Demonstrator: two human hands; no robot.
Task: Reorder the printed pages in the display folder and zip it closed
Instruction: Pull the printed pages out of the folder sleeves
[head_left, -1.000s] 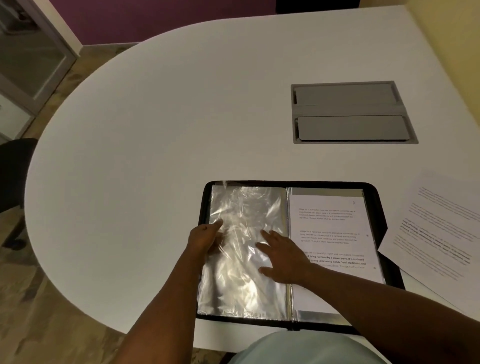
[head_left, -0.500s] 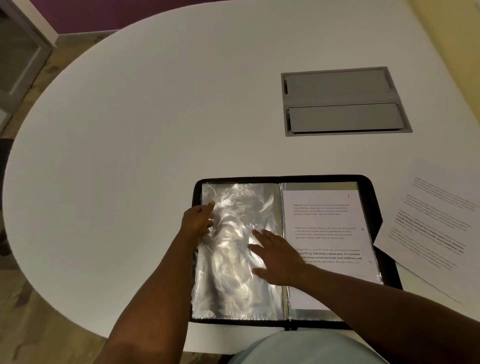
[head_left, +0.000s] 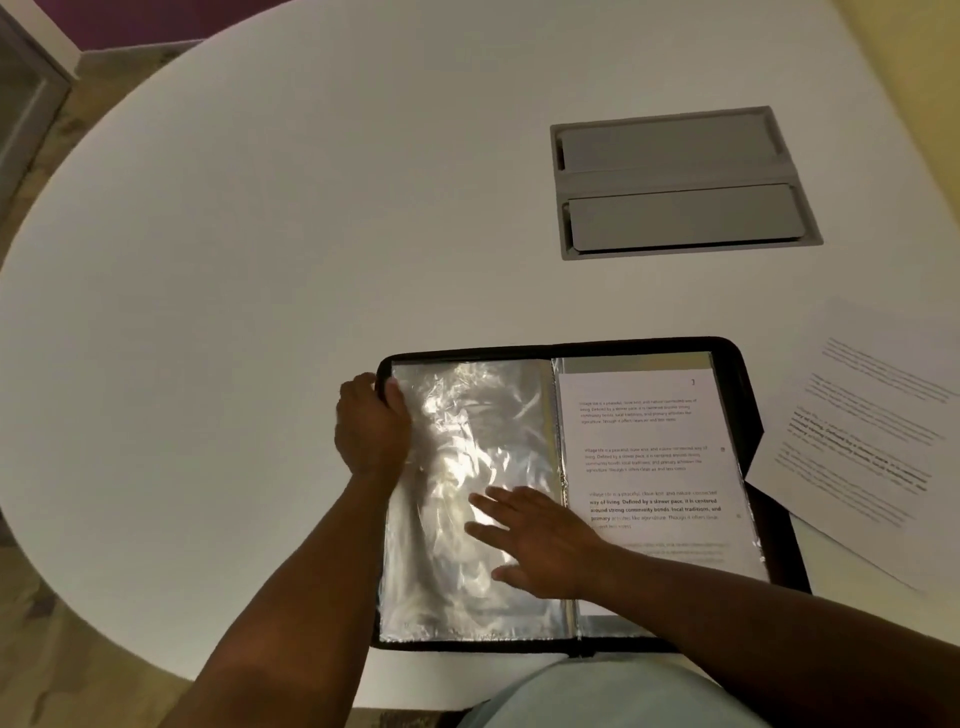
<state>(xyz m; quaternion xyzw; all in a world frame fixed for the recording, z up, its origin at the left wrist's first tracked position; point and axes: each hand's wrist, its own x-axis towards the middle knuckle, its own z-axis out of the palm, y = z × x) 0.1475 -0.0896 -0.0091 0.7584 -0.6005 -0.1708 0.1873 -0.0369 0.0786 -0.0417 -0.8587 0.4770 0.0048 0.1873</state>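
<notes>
A black zip display folder (head_left: 737, 374) lies open near the table's front edge. Its left side shows an empty, crinkled clear sleeve (head_left: 467, 415). Its right side holds a printed page (head_left: 644, 447) in a sleeve. My left hand (head_left: 371, 423) grips the folder's upper left edge, thumb on the sleeve. My right hand (head_left: 535, 540) lies flat with fingers spread on the lower part of the empty sleeve. Loose printed pages (head_left: 867, 441) lie on the table to the right, touching the folder's right edge.
A grey cable hatch (head_left: 680, 182) is set into the white table (head_left: 260, 260) behind the folder. The table's rounded edge curves along the left, with floor beyond. My light-clothed lap shows at the bottom.
My left hand has slid up the folder's left side to the upper corner and closed on the edge. My right hand has stayed flat on the sleeve.
</notes>
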